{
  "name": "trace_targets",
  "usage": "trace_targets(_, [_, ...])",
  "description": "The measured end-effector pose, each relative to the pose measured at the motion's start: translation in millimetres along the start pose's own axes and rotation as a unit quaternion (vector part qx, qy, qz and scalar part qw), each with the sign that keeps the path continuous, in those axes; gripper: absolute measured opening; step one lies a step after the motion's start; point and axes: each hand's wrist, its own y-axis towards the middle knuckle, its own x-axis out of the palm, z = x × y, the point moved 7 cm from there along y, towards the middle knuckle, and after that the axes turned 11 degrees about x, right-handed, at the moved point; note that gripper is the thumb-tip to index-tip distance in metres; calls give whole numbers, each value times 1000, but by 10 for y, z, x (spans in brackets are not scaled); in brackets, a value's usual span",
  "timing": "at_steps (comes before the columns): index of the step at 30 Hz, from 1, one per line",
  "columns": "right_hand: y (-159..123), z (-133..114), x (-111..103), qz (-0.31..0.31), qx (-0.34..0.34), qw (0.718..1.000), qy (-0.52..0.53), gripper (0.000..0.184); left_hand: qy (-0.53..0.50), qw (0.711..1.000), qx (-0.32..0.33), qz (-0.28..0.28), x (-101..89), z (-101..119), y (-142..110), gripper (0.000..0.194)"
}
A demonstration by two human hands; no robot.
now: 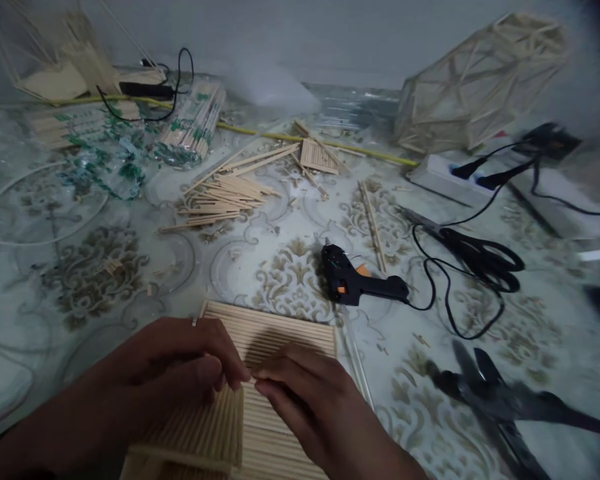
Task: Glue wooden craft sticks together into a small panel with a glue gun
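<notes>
My left hand [175, 367] and my right hand [305, 393] meet fingertip to fingertip over a flat panel of glued wooden sticks [280, 333] lying on the patterned cloth. Both hands have their fingers pressed together in a pinch where a second, smaller stick panel [200, 427] stands against the first. The left hand rests on top of that smaller panel. What the fingertips pinch is too small to make out.
A black glue gun [355, 280] with its cord lies just beyond the panel. Black scissors [475, 253] and cutters [500, 400] lie to the right. Loose sticks [225, 197] are heaped further back, with a stick-frame structure [480, 80] and a power strip [445, 177] at the far right.
</notes>
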Motion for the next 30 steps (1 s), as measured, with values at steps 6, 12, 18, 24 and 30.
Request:
trace_targets(6, [13,-2,22,0,2,1000,3,24,-46,997,-1,56,-83,-79,79,13])
trace_targets(12, [39,17,-24,5,31,998,52,18,-64,995,-3,82,-91,-59,157,9])
trace_targets(18, [234,-25,-111,-33,85,990,106,24,-131,987,9,88,-124,-53,186,10])
trace_targets(24, [464,-21,-20,-130,161,949,236,50,-168,979,61,95,-154,7,168,10])
trace_targets(30, [494,-20,105,-148,206,900,353,38,-160,978,84,100,-164,23,139,15])
